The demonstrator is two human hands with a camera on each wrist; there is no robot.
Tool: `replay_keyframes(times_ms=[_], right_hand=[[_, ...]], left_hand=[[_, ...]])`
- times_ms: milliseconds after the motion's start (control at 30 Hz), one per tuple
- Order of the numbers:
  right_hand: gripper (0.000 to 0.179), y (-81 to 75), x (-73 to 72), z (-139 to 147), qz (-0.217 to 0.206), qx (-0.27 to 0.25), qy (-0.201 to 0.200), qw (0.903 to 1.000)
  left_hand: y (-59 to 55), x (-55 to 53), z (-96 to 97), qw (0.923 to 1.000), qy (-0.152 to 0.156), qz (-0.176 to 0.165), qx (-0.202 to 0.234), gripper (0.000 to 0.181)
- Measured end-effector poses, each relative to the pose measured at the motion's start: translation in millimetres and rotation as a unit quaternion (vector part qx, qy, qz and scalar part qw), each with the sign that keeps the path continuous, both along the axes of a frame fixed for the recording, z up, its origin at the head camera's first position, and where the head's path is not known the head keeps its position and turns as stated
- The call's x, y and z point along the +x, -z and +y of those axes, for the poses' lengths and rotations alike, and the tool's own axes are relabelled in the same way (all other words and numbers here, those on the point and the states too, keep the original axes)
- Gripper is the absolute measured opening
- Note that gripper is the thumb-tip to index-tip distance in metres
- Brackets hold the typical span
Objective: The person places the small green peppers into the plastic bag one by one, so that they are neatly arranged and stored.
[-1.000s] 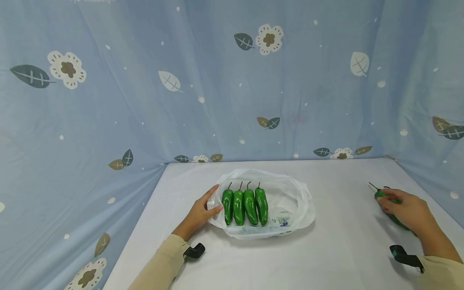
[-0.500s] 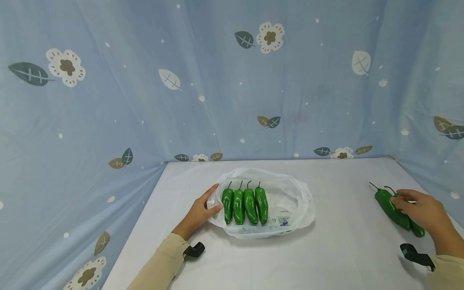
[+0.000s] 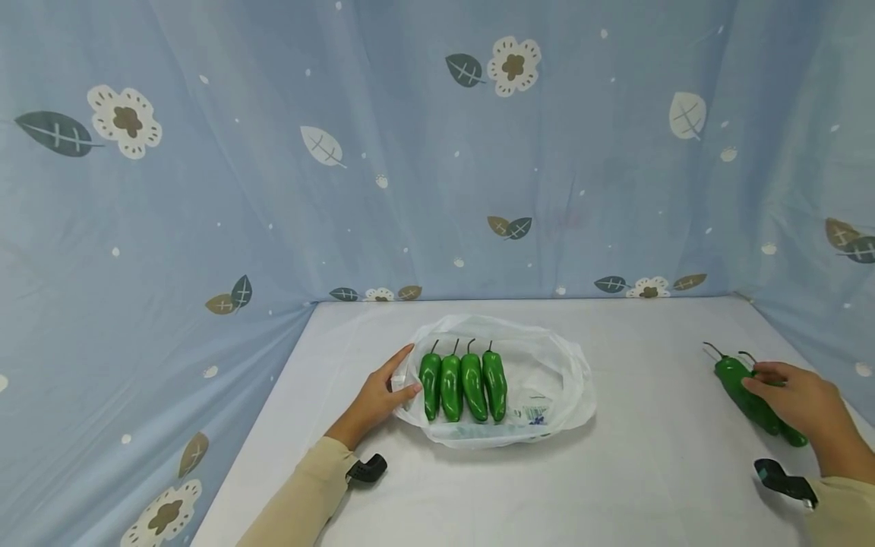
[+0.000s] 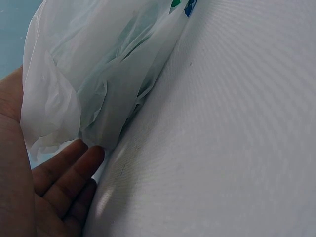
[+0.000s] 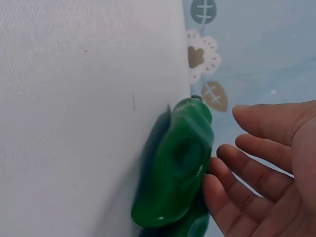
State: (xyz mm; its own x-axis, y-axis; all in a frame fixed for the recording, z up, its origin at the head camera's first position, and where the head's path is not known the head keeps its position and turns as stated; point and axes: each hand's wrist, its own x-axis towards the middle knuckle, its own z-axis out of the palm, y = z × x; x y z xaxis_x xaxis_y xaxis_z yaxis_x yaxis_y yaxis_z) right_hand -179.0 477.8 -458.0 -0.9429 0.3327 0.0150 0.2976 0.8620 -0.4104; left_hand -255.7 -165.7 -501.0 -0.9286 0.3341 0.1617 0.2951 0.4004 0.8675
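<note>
Several green chili peppers (image 3: 450,389) lie side by side in an open white plastic bag (image 3: 577,395), stems pointing away. My left hand (image 3: 376,399) is at the bag's left rim, thumb over the rim and index finger stretched along the outside. In the left wrist view, the bag hides the thumb, and the other fingers (image 4: 69,180) bend loosely beside the plastic. Off to the right, two more green chili peppers (image 3: 741,391) lie together on the white table. My right hand (image 3: 796,391) is over the farther-right one, its fingers relaxed; in the right wrist view the thumb stands apart from the pepper.
A white cloth (image 3: 615,486) covers the table. Blue curtain fabric (image 3: 410,152) with flowers and leaves rises behind and on both sides. A black wrist camera (image 3: 367,469) sticks out by the left sleeve, another black camera (image 3: 782,482) by the right.
My right hand has shifted right, off the left loose pepper and onto the right one, uncovering more of both. The left hand and the bag stay in place.
</note>
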Motion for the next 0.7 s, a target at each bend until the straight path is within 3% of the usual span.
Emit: replay_keyframes(times_ms=[67,500,700], right_hand=[[0.064,2.3,-2.4,0.8,-0.002,0.005,-0.001,1.0],[0.077,11.7,-15.0,-1.4,-0.021,-0.014,-0.011,0.9996],[0.09,15.8,-19.0,-2.6,-0.039,-0.017,-0.067,0.9969]], left_hand=[[8.1,-5.0,-1.9,1.0,-0.005,0.006,-0.001,0.077],[10.6,-6.5,-1.9,0.9999,-0.008,0.014,-0.005,0.076],[10.6,-6.6,-1.3,0.9999,-0.005,0.016,0.0,0.076]])
